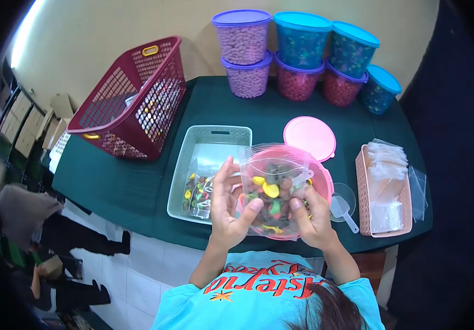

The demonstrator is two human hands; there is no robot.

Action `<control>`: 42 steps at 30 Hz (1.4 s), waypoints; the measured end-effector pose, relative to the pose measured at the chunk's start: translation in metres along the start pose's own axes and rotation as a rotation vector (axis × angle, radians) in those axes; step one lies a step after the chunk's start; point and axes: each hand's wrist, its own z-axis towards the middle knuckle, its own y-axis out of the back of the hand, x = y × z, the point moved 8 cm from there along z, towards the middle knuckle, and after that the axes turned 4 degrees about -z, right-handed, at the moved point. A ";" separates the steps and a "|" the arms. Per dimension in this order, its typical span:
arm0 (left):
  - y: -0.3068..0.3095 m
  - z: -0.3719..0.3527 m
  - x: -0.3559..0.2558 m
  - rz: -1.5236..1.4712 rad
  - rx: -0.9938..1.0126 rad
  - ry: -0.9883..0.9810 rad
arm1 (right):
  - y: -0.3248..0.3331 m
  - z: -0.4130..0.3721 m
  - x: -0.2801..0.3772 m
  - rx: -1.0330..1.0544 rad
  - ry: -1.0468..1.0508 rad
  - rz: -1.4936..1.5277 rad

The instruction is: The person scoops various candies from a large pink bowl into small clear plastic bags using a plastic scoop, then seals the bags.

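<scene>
Sealing step, likely: left hand point(224, 209) and right hand point(314, 217) gripped clear plastic bag of coloured sweets point(273, 190); next move called for pinching mouth shut.

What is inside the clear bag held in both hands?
The clear bag holds mixed candies: yellow, green, red and dark pieces. The left hand and right hand cover its lower corners, so the contents there are hidden.

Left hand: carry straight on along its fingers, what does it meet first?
Probably the far rim of the grey basket, then green tablecloth; the left hand, gripping the sweet bag, looks raised, so it may pass over.
</scene>
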 end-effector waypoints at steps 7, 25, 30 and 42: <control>-0.042 -0.015 0.033 -0.103 0.394 0.281 | -0.004 -0.016 -0.009 -0.154 -0.020 0.268; -0.041 -0.041 0.040 -0.363 0.289 0.497 | -0.002 -0.043 -0.018 -0.080 -0.104 0.447; -0.038 -0.050 0.047 -0.441 0.155 0.563 | -0.012 -0.064 -0.028 0.052 -0.278 0.610; -0.059 -0.073 0.060 -0.426 -0.033 0.599 | 0.007 -0.103 -0.048 -0.125 -0.326 0.697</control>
